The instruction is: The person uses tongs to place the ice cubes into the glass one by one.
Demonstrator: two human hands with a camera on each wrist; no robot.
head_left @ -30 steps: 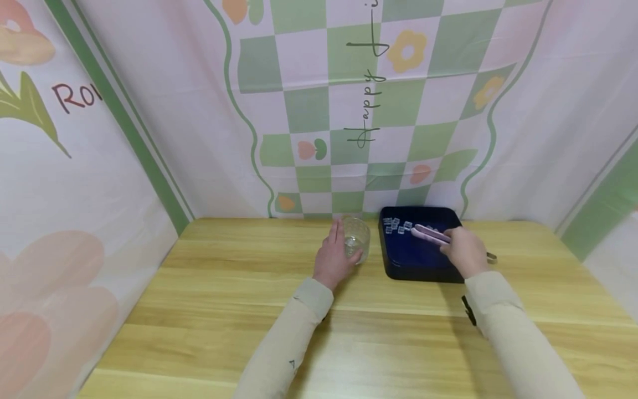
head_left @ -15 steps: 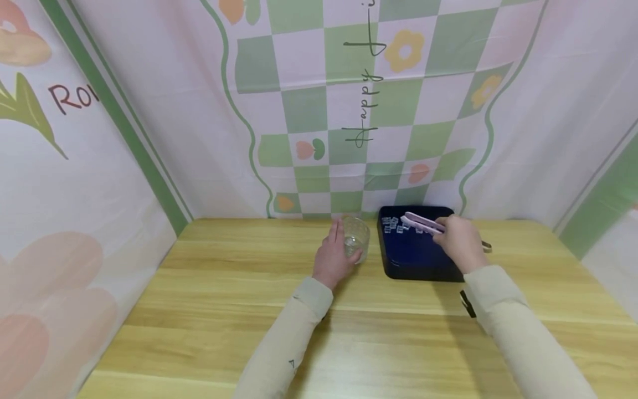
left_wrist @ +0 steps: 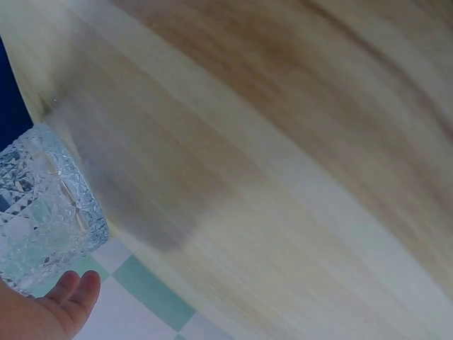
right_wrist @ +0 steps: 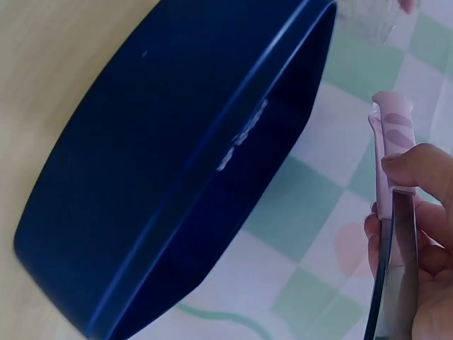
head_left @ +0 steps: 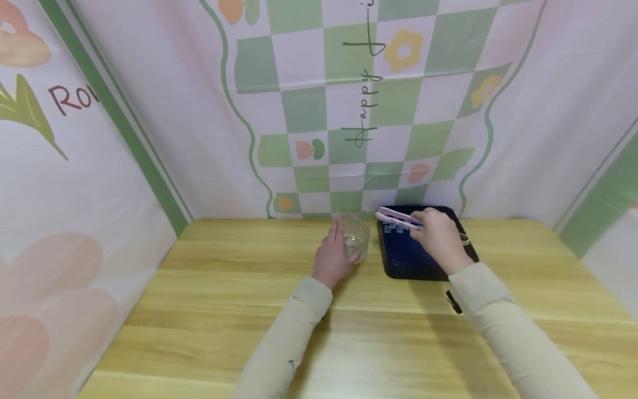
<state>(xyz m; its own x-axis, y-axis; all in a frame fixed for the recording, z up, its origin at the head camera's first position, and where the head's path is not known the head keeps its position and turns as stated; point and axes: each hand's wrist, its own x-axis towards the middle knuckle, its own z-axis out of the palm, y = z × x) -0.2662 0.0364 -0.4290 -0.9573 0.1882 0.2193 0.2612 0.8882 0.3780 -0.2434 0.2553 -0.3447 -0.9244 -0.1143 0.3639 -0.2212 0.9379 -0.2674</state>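
My left hand [head_left: 333, 257] holds a clear drinking glass [head_left: 360, 246] upright on the table, fingers along its far left side and thumb at the near side. In the left wrist view the glass [left_wrist: 49, 205] shows a cut diamond pattern. My right hand [head_left: 438, 235] grips pink-tipped metal tongs [head_left: 401, 217], thumb on one arm and fingers on the other. Their tips are close together, with a small clear glint [right_wrist: 376, 110] between them, above the left rim of a dark blue tray [head_left: 408, 263]. Several small clear cubes [head_left: 399, 228] lie in the tray's far left corner.
The glass stands left of the tray on a wooden table [head_left: 239, 310]. A cloth [head_left: 304, 111] printed with green checks and flowers hangs behind the table's far edge. A black strap [head_left: 454, 302] shows beside the right sleeve.
My right hand has lifted the tongs and carried them left, from over the tray's middle to its left rim. The left hand and the glass have stayed in place.
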